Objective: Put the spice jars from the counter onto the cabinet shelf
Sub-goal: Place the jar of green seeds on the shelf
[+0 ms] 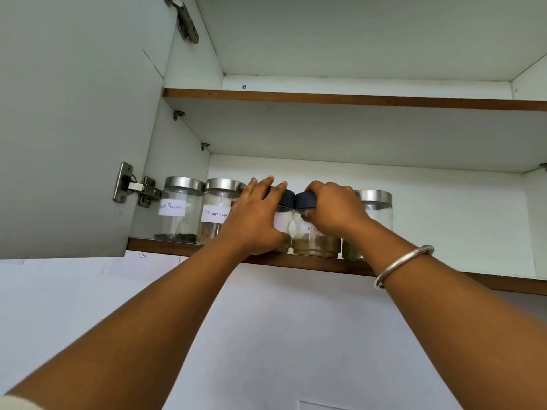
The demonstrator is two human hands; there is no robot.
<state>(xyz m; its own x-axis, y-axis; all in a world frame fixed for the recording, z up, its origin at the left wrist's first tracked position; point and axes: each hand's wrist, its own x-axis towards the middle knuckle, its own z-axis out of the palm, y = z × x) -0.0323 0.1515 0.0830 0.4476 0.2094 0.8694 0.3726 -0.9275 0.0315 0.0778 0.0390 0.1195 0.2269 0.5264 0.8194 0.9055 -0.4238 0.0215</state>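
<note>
Several glass spice jars stand in a row at the front of the lower cabinet shelf. At the left are a silver-lidded jar labelled black pepper and one labelled cinnamon. In the middle stand two dark-lidded jars side by side, touching. My left hand wraps the left dark-lidded jar. My right hand grips the right dark-lidded jar at its lid and shoulder. Behind my right hand stands another silver-lidded jar. Both held jars rest on the shelf.
The cabinet door hangs open at the left on metal hinges. An upper shelf sits above. The lower shelf stretches bare to the right. A white wall lies below the cabinet. A silver bangle circles my right wrist.
</note>
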